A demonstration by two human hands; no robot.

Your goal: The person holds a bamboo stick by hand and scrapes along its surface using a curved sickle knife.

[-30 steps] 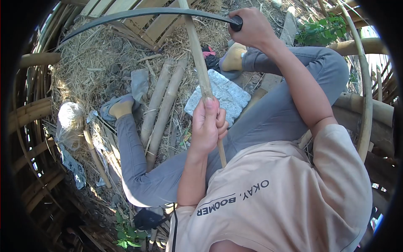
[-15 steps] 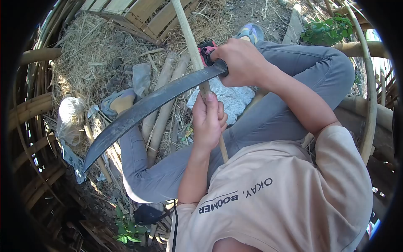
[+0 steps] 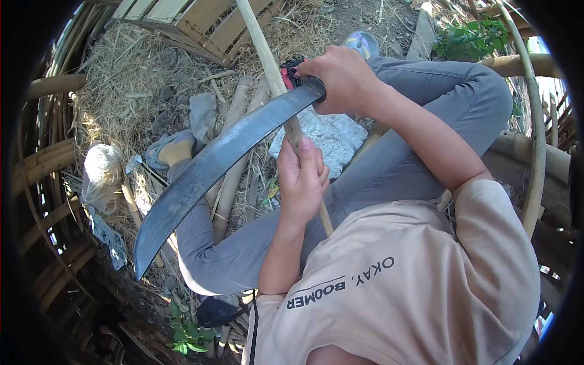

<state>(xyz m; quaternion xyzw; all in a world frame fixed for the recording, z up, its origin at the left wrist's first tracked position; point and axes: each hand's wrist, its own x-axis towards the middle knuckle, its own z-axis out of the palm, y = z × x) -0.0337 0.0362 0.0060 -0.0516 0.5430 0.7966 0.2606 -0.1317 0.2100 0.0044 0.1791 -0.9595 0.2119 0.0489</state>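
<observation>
My right hand is closed around the handle of a machete, its grip hidden by the fingers. The long curved dark blade slants down to the left and crosses over a pale wooden stick, its broad face partly turned up. Below that crossing, my left hand grips the stick, thumb along its upper side. The stick's lower end reaches the front of my shirt, while its far end runs out of the top of the view. Behind the crossing, a pale rock lies between my legs.
A slatted wooden crate stands on straw at the top. Bamboo pieces lie on the ground beside a clear plastic bag. A red and black item shows near my right hand. Bamboo walls stand on both sides.
The blade has turned to show more of its broad face, and its tip has swung lower and slightly right. My right hand has shifted a little up and left; my left hand stays put.
</observation>
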